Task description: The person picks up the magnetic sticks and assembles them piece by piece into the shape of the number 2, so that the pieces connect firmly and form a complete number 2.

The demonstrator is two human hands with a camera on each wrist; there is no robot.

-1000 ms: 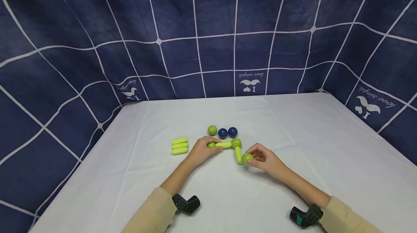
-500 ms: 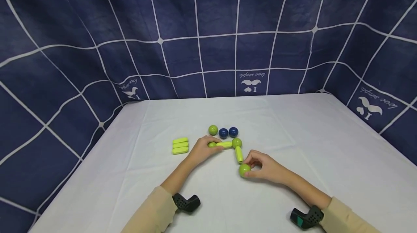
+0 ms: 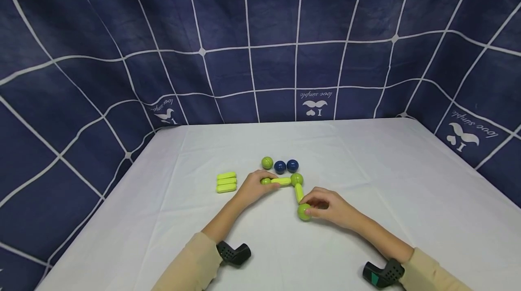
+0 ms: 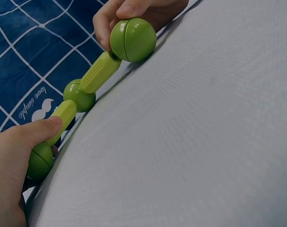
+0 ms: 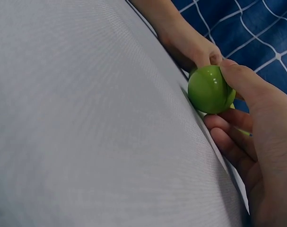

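Centre of the frame, on a white cloth [image 3: 260, 250]: lower green ball [image 3: 303, 213], pinched at the foot of a yellow-green chain.
Right hand [image 3: 333, 208], the nearer: thumb and fingers closed to the ball's width, gripping it from the right; lower rod [image 3: 299, 192] lies to the fingertips' upper left, its long axis running down and slightly right from the corner ball [image 3: 296, 179] to the lower green ball; rod end and ball appear to touch in the left wrist view, though whether joined cannot be told. Left hand [image 3: 253, 187]: thumb laid on the upper rod [image 3: 281, 181], fingers curled behind, about the end ball [image 3: 265, 181]. Also: three loose rods [image 3: 226, 181], left; spare green ball [image 3: 267, 162] and two blue balls [image 3: 280, 167], above.
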